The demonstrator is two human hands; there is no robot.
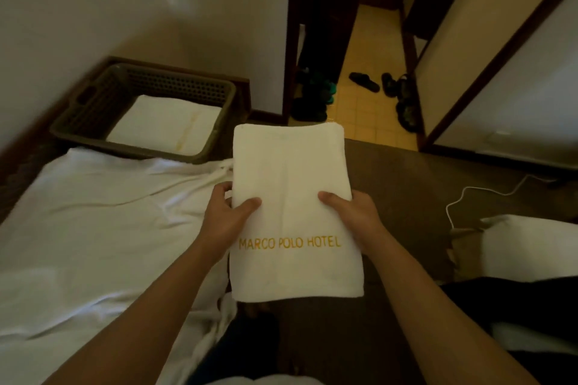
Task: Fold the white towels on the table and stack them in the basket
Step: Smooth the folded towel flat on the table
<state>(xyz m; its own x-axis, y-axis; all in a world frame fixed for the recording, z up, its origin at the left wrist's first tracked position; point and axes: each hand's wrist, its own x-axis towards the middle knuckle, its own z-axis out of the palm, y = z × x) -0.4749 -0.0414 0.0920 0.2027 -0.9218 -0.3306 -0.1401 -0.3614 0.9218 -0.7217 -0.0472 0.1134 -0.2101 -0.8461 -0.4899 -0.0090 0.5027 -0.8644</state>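
Bench (22, 171): it is holding the work. Its dark edge is showing at the far left, and white cloth is covering most of it.
Flat towel (93, 228): a big white towel is lying spread out on the bench, with wrinkles in it. It is not folded yet, so I think this one is still waiting its turn. I cannot tell if more towels are lying under it.
Basket (93, 93): the brown basket is sitting at the far end of the bench, by the wall. It is well apart from the hands.
Stack (162, 124): at least one folded white towel is already lying flat in the basket. I cannot tell how many are in there.
Folded towel (291, 181): it is folded into a neat block with gold letters on top. It is being held up in the air, just right of the bench, not in the basket yet.
Left hand (230, 212): its grip is grasping the folded towel's left side, thumb on top.
Right hand (350, 212): its grip is grasping the right side the same way.
How far: some is done, one is on its way, and at least one is left, I think.
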